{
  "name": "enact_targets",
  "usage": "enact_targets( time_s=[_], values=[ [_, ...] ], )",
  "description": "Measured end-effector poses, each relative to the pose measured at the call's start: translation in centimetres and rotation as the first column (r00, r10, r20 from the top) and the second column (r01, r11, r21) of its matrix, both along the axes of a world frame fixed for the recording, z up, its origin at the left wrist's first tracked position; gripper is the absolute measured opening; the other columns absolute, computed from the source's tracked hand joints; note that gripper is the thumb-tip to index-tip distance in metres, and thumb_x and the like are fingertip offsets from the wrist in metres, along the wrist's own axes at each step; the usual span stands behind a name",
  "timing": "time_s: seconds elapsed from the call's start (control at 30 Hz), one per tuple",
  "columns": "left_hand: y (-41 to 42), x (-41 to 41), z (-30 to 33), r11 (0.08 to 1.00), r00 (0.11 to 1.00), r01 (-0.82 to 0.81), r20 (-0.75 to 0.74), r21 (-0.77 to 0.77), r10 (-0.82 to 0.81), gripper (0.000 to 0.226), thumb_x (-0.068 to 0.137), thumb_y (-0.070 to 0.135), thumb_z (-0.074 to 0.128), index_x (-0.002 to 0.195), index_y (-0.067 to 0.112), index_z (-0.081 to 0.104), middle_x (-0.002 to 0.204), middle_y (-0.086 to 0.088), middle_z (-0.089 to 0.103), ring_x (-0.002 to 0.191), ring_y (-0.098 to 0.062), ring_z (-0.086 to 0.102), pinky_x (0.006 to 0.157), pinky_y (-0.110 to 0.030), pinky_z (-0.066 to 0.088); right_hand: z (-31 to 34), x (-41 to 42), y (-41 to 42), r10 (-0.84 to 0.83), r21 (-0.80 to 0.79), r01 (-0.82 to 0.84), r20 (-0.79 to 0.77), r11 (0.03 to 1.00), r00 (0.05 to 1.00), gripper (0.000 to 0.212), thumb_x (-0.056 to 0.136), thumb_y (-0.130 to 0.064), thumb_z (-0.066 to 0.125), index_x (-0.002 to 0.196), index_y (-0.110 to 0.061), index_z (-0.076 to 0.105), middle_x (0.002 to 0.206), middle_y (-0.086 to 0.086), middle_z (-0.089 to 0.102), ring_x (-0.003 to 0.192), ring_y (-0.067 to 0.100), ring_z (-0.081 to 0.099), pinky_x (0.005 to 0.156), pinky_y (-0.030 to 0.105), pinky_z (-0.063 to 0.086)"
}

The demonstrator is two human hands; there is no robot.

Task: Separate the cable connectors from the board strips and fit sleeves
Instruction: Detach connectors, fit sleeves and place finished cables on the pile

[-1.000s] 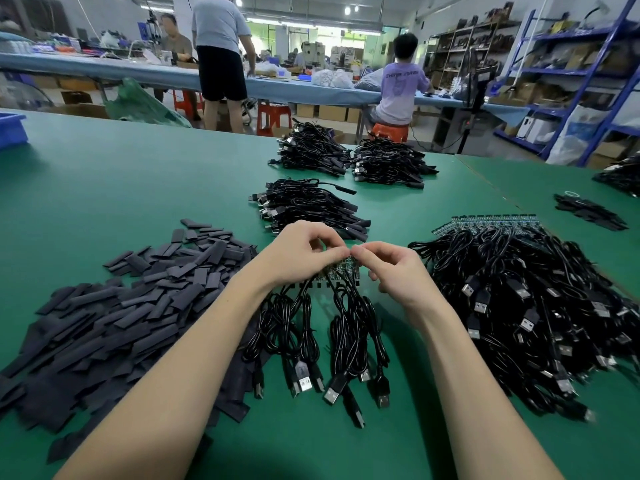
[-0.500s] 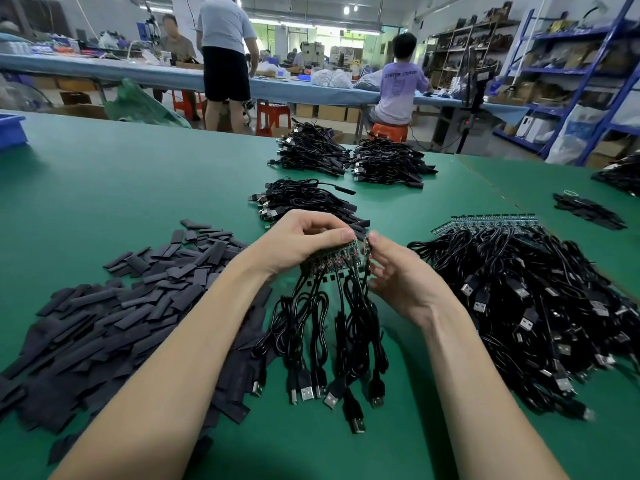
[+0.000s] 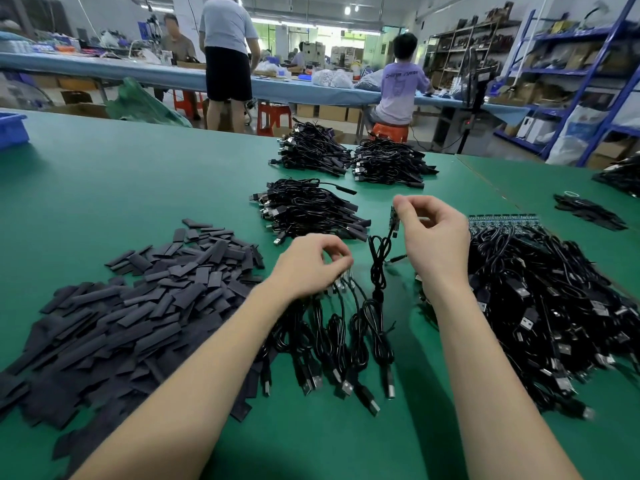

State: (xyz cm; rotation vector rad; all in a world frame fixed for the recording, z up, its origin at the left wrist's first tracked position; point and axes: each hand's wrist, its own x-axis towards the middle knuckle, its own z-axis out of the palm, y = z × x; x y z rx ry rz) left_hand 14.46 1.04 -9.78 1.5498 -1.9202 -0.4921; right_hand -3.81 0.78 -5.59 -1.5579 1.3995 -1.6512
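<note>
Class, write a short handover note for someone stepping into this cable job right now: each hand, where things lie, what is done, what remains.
Right hand pinches one separated connector board, its cable dangling.
Left hand holds the remaining strip cables on the table.
Sleeves are piled left; unseparated strips are heaped right; the nearest of the far bundles lies ahead.
Done: one connector freed.
Left: sleeve it, then separate the rest.

One black cable [image 3: 378, 268] dangling from a small board piece [image 3: 394, 220] (green), apart from the strip's remaining cables [image 3: 332, 341]
</note>
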Motion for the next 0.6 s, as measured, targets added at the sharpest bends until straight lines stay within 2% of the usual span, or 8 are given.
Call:
enact_targets(
  time_s=[0.03, 0.07, 0.1, 0.2, 0.3, 0.37, 0.47, 0.6],
  values=[
    [0.1, -0.3, -0.4, 0.998, 0.991, -0.017, 0.129, -0.056, 0.024, 0.019, 0.095, 0.041, 0.064, 0.111, 0.033, 0.068, 0.105, 0.014, 0.065, 0.094, -0.006, 0.058, 0.094, -0.036, 0.049, 0.4, 0.0, 0.1, 0.014, -0.005, -0.014, 0.004, 1.000, 1.000, 0.019, 0.093, -0.039, 0.072, 0.078, -0.029, 0.072, 0.057, -0.024, 0.061, 0.051, -0.004, 0.048, 0.056, 0.013, 0.041],
    [0.1, -0.4, -0.6, 0.993, 0.983, -0.010, 0.179, -0.117, 0.031, 0.024, 0.096, 0.040, 0.062, 0.119, 0.032, 0.064, 0.113, 0.011, 0.062, 0.104, -0.009, 0.056, 0.100, -0.038, 0.046, 1.0, 0.0, 0.3, 0.025, -0.015, -0.025, 0.004, 1.000, 1.000, 0.018, 0.093, -0.039, 0.072, 0.079, -0.029, 0.073, 0.058, -0.023, 0.062, 0.052, -0.004, 0.049, 0.057, 0.014, 0.042],
    [0.1, -0.4, -0.3, 0.984, 0.990, 0.008, 0.141, -0.177, 0.018, 0.026, 0.098, 0.038, 0.060, 0.122, 0.030, 0.063, 0.115, 0.010, 0.061, 0.108, -0.010, 0.055, 0.101, -0.037, 0.045, 1.6, 0.1, 0.5, 0.034, -0.034, -0.033, 0.004, 0.999, 0.999, 0.017, 0.094, -0.039, 0.072, 0.080, -0.028, 0.073, 0.060, -0.023, 0.063, 0.054, -0.004, 0.049, 0.058, 0.015, 0.042],
    [0.0, -0.3, 1.3, 0.974, 0.965, 0.025, -0.248, -0.224, -0.082, 0.016, 0.101, 0.028, 0.057, 0.114, 0.024, 0.066, 0.105, 0.013, 0.067, 0.095, -0.001, 0.061, 0.084, -0.019, 0.049, 3.7, 0.5, 1.5, 0.072, -0.100, -0.069, 0.028, 0.993, 0.997, 0.016, 0.094, -0.037, 0.073, 0.081, -0.028, 0.075, 0.063, -0.023, 0.064, 0.057, -0.004, 0.051, 0.060, 0.015, 0.043],
    [-0.2, -0.1, 3.0, 0.994, 0.802, 0.072, -0.588, -0.079, -0.105, 0.018, 0.105, 0.028, 0.052, 0.102, 0.024, 0.069, 0.094, 0.011, 0.074, 0.085, -0.006, 0.069, 0.073, -0.018, 0.053, 5.0, 1.2, 2.2, 0.176, -0.090, -0.167, 0.107, 0.982, 0.979, 0.019, 0.093, -0.035, 0.075, 0.074, -0.031, 0.073, 0.063, -0.023, 0.066, 0.058, -0.007, 0.054, 0.057, 0.009, 0.043],
    [0.1, 0.2, 3.6, 0.990, 0.663, 0.144, -0.742, -0.004, -0.100, 0.022, 0.105, 0.028, 0.051, 0.095, 0.022, 0.070, 0.087, 0.009, 0.074, 0.079, -0.007, 0.070, 0.068, -0.020, 0.054, 4.8, 1.9, 2.3, 0.223, -0.021, -0.223, 0.145, 0.975, 0.964, 0.021, 0.091, -0.034, 0.077, 0.071, -0.030, 0.073, 0.063, -0.023, 0.068, 0.056, -0.010, 0.056, 0.053, 0.008, 0.042],
    [0.6, 0.2, 3.3, 0.958, 0.515, 0.274, -0.854, 0.088, -0.069, 0.024, 0.104, 0.035, 0.050, 0.094, 0.020, 0.066, 0.086, 0.005, 0.073, 0.077, -0.011, 0.069, 0.072, -0.026, 0.054, 3.0, 3.3, 2.2, 0.226, 0.119, -0.249, 0.184, 0.961, 0.957, 0.020, 0.091, -0.030, 0.077, 0.072, -0.027, 0.073, 0.058, -0.022, 0.067, 0.051, -0.012, 0.054, 0.050, 0.008, 0.041],
    [0.9, -0.4, 1.8, 0.939, 0.468, 0.306, -0.884, 0.154, -0.007, 0.019, 0.103, 0.026, 0.055, 0.107, 0.010, 0.064, 0.097, -0.006, 0.070, 0.076, -0.018, 0.069, 0.069, -0.030, 0.057, -0.3, 4.5, 1.6, 0.153, 0.254, -0.202, 0.199, 0.946, 0.968, 0.017, 0.092, -0.033, 0.076, 0.076, -0.026, 0.075, 0.063, -0.018, 0.068, 0.055, -0.007, 0.057, 0.064, 0.020, 0.043]
  ],
)
